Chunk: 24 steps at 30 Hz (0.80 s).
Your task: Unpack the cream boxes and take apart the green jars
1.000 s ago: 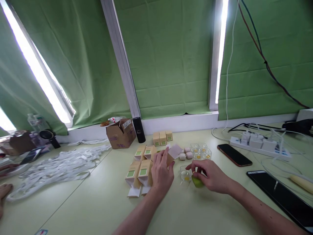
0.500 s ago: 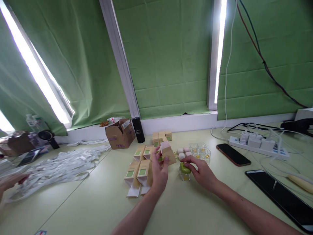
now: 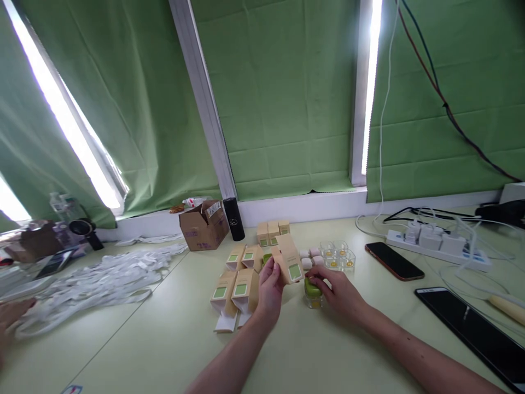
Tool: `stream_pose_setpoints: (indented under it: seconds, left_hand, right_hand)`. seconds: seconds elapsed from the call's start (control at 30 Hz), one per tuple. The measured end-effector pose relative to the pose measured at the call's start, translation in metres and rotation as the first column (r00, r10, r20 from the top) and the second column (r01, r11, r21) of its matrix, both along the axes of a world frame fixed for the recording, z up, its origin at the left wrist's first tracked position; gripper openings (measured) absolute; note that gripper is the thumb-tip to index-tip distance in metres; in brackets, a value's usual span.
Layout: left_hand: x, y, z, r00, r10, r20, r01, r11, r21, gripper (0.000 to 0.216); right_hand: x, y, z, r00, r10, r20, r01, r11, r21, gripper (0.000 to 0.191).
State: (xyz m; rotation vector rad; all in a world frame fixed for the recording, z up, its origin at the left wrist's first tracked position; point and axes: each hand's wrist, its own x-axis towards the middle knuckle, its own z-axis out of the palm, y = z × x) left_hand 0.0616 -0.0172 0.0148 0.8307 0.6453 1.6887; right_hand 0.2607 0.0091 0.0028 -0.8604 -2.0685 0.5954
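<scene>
Above a pale counter [image 3: 164, 339], a worker's left hand [image 3: 270, 290] grasps a green-labelled tan carton [image 3: 291, 258], which rises from between the thumb and fingers [image 3: 267, 267]. The right hand's [image 3: 340, 290] fingers grip a green lid [image 3: 313, 287], which lies under the fingertips, atop a clear jar [image 3: 315, 302]. Similar boxes [image 3: 245, 284] stand just beside the left hand; lidless clear jars [image 3: 338, 256] sit beyond the right.

Carton [image 3: 289, 256]: tan card, pale-bordered green label [image 3: 294, 272] low on one face, held tilted above the tabletop [image 3: 287, 350]. Clear jar [image 3: 313, 302]: squarish, upright on the tabletop, right of carton. Green lid [image 3: 311, 288]: rounded, atop the jar, partly hidden; seating unclear.
</scene>
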Motion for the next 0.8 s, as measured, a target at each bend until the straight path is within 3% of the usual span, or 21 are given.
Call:
stream_pose_setpoints:
  seconds: [0.6,0.7,0.8]
  left_hand:
    - [-0.004,-0.006,0.001,0.990,-0.137,0.020,0.137,0.991,-0.008,0.032]
    - [-0.003,-0.008,0.003,0.990,-0.142,0.009,0.143,0.989,-0.024,0.035]
    - [-0.001,-0.009,0.003,0.991,-0.136,-0.020,0.135,0.990,-0.037,0.042]
  right_hand:
    - [0.003,-0.024,0.007,0.977,0.093,0.192,-0.108,0.992,0.065,0.019]
    - [0.003,-0.027,0.010,0.987,0.105,0.118,-0.111,0.993,0.042,0.020]
    - [0.002,-0.026,0.014,0.993,0.088,-0.084,-0.092,0.995,-0.038,0.023]
